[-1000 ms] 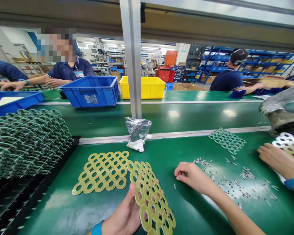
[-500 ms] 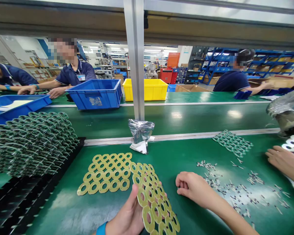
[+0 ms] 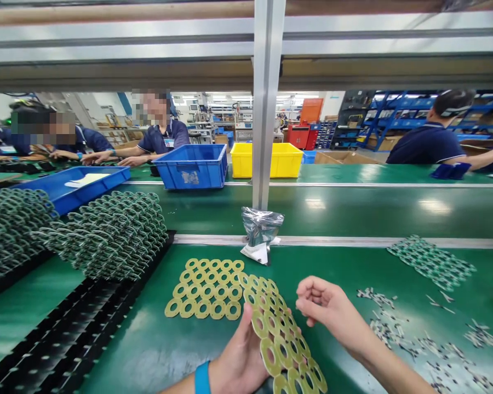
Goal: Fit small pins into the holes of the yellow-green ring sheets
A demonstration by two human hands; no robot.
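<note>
My left hand (image 3: 238, 358) grips a panel of yellow ring-shaped boards (image 3: 276, 350), thumb on its near left edge and fingers behind. The panel is tilted up off the bench. Just right of it, apart from it, hovers my right hand (image 3: 328, 312) with its fingers curled in and the thumb against them. Whatever may be between those fingertips is too small to make out. A second yellow ring panel (image 3: 195, 309) lies flat behind my left hand. To the right are scattered small black-and-white pin-like parts (image 3: 429, 345), several in loose heaps.
Stacked green ring panels (image 3: 119, 235) stand in a black rack (image 3: 69, 334) at left. A green panel (image 3: 431, 262) lies at right. A silver bag (image 3: 261, 227) sits by the metal post (image 3: 267, 109). Blue (image 3: 189, 169) and yellow bins (image 3: 287, 161) stand behind; co-workers (image 3: 166, 134) work across.
The view has swung left, so the bench things sit further right. My right hand has come from beside the small parts to near the held panel. My left hand still holds the panel.
</note>
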